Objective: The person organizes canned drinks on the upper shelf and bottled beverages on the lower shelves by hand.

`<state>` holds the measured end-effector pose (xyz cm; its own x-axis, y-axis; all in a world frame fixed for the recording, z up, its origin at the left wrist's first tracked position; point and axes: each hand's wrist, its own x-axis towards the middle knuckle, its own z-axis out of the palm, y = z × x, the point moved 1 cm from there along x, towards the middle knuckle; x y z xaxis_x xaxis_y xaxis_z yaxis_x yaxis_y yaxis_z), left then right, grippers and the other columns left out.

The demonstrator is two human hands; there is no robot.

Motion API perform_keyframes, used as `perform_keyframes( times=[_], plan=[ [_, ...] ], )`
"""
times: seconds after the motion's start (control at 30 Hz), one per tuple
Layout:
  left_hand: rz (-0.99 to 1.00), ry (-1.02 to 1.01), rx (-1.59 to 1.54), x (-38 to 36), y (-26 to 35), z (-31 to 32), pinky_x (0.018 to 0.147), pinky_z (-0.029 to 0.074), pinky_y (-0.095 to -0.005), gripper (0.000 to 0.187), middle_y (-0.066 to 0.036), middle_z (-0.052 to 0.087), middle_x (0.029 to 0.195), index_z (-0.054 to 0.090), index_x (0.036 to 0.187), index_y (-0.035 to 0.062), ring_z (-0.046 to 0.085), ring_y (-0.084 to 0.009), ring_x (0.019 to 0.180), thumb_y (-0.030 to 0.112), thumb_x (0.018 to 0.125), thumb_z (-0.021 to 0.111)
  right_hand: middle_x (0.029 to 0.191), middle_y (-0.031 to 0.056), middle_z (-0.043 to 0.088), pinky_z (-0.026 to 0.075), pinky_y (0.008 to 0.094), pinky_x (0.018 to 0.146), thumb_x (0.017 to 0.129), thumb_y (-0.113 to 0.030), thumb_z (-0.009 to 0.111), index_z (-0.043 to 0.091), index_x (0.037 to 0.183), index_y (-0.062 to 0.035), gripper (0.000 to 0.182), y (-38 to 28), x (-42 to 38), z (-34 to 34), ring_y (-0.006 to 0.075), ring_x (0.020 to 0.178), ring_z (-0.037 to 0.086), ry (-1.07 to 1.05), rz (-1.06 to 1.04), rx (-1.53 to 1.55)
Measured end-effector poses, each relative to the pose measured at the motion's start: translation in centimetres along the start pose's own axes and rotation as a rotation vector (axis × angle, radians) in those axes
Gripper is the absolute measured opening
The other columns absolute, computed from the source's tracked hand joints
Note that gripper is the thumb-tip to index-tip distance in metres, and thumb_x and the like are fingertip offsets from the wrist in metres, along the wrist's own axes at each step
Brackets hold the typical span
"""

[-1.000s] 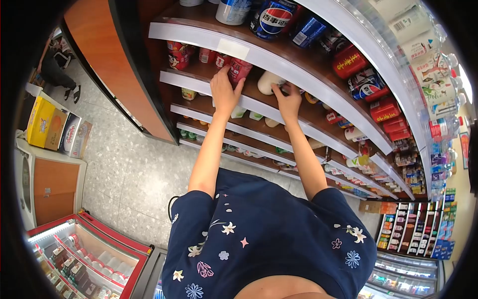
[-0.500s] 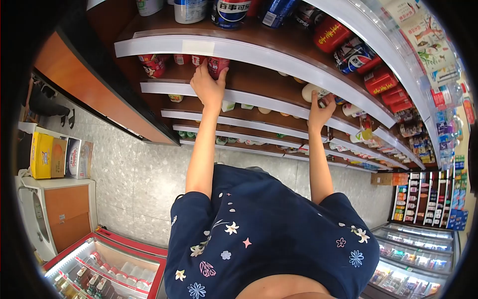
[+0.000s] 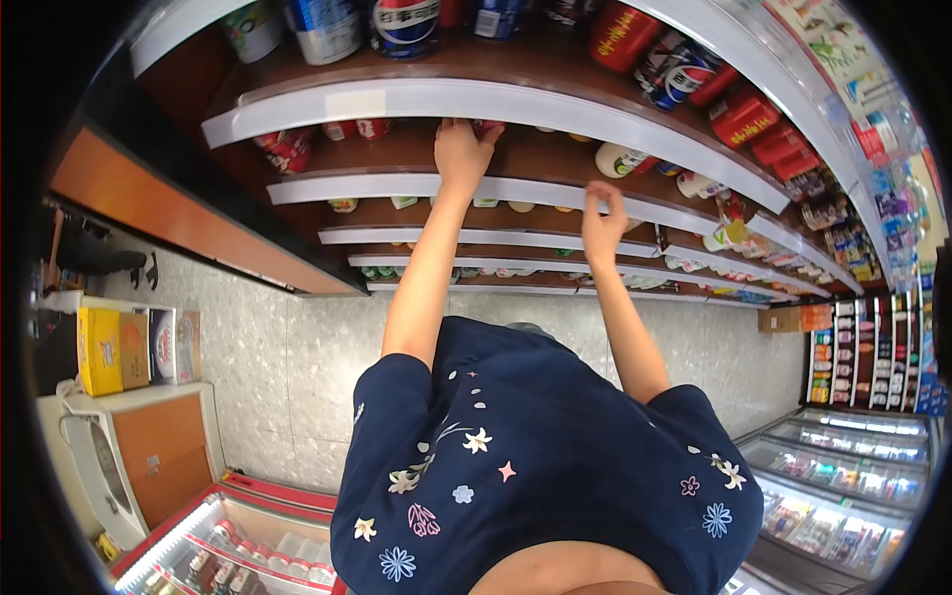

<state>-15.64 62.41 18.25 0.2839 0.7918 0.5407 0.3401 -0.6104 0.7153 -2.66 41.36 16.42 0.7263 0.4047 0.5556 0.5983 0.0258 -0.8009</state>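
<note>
My left hand (image 3: pixel 465 157) reaches onto the second shelf and closes around a red can (image 3: pixel 486 127), mostly hidden by my fingers and the shelf edge above. Further left on that shelf stand several more red cans (image 3: pixel 288 149). My right hand (image 3: pixel 603 220) is in front of the shelf's white edge strip, with fingers loosely curled and nothing seen in them. Just behind it, a white rounded bottle (image 3: pixel 617 160) lies on its side on the shelf, apart from my fingers.
Drink cans (image 3: pixel 405 25) line the upper shelf, and several lower shelves (image 3: pixel 476 238) hold more goods. A dark wooden side panel (image 3: pixel 198 208) bounds the shelving at left. Behind me are a red-framed glass freezer (image 3: pixel 248 540) and a glass-topped chiller (image 3: pixel 843 476). Boxes (image 3: pixel 119 347) sit on a cabinet.
My left hand has moved right along the shelf with the red can. My right hand has let go of the white bottle and drawn back, down and left.
</note>
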Motion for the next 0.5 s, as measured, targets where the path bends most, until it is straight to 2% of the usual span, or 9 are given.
perform_keyframes(
  times=[0.03,0.13,0.17,0.27,0.37,0.47,0.5],
  plan=[
    [0.026,-0.020,-0.023,0.4,-0.2,1.5,0.077,0.050,-0.0456,0.045,-0.017,0.064,0.094,0.062,0.102,0.0017,0.060,-0.0399,0.086,0.026,0.069,0.080,0.084,0.0069,0.066,0.047,0.0287,0.080,0.088,-0.007,0.063,0.065,0.094,0.0001,0.010,-0.2,-0.6,0.0,0.0138,0.082,0.060,-0.060,0.007,0.005],
    [0.309,0.157,0.012,1.7,-0.4,4.8,0.077,0.051,-0.0449,0.035,-0.015,0.066,0.092,0.065,0.100,0.0046,0.061,-0.0383,0.086,0.023,0.072,0.077,0.083,0.0068,0.068,0.048,0.0275,0.078,0.087,-0.009,0.064,0.066,0.096,0.0000,0.013,-1.4,-2.5,-0.4,0.0120,0.081,0.061,-0.171,0.083,0.043],
    [0.236,0.079,0.023,1.9,-0.2,5.4,0.077,0.051,-0.0443,0.029,-0.014,0.067,0.096,0.067,0.099,0.0065,0.062,-0.0358,0.089,0.023,0.076,0.073,0.083,0.0065,0.069,0.048,0.0272,0.077,0.087,-0.010,0.064,0.066,0.096,-0.0004,0.013,-1.6,-3.1,-0.8,0.0118,0.080,0.062,-0.190,0.101,0.022],
    [0.217,0.086,-0.096,2.2,-0.4,7.0,0.076,0.052,-0.0435,0.029,-0.013,0.068,0.099,0.067,0.100,0.0076,0.063,-0.0353,0.091,0.026,0.078,0.071,0.082,0.0061,0.069,0.048,0.0264,0.074,0.087,-0.010,0.064,0.066,0.097,-0.0012,0.014,-1.1,-4.4,-1.7,0.0115,0.080,0.063,-0.220,0.166,0.021],
    [0.185,0.054,-0.089,1.8,0.4,6.8,0.079,0.051,-0.0404,0.031,-0.011,0.068,0.099,0.068,0.100,0.0095,0.064,-0.0327,0.092,0.024,0.074,0.077,0.082,0.0057,0.069,0.048,0.0256,0.073,0.087,-0.010,0.064,0.066,0.097,-0.0015,0.014,0.0,-5.7,-2.2,0.0110,0.080,0.063,-0.259,0.222,0.041],
    [0.071,-0.110,-0.210,1.6,0.2,5.4,0.082,0.051,-0.0433,0.031,-0.014,0.068,0.100,0.065,0.103,0.0066,0.063,-0.0356,0.093,0.024,0.078,0.072,0.082,0.0051,0.069,0.048,0.0251,0.072,0.086,-0.009,0.064,0.066,0.098,-0.0015,0.014,0.5,-6.4,-1.7,0.0101,0.078,0.062,-0.331,0.253,0.071],
    [0.012,-0.229,-0.254,1.5,0.3,4.0,0.083,0.050,-0.0431,0.035,-0.017,0.067,0.102,0.064,0.107,0.0055,0.062,-0.0373,0.097,0.024,0.079,0.073,0.081,0.0050,0.069,0.048,0.0252,0.071,0.087,-0.009,0.064,0.066,0.098,-0.0015,0.013,0.8,-6.5,-1.3,0.0100,0.077,0.062,-0.367,0.260,0.067]
  ],
)
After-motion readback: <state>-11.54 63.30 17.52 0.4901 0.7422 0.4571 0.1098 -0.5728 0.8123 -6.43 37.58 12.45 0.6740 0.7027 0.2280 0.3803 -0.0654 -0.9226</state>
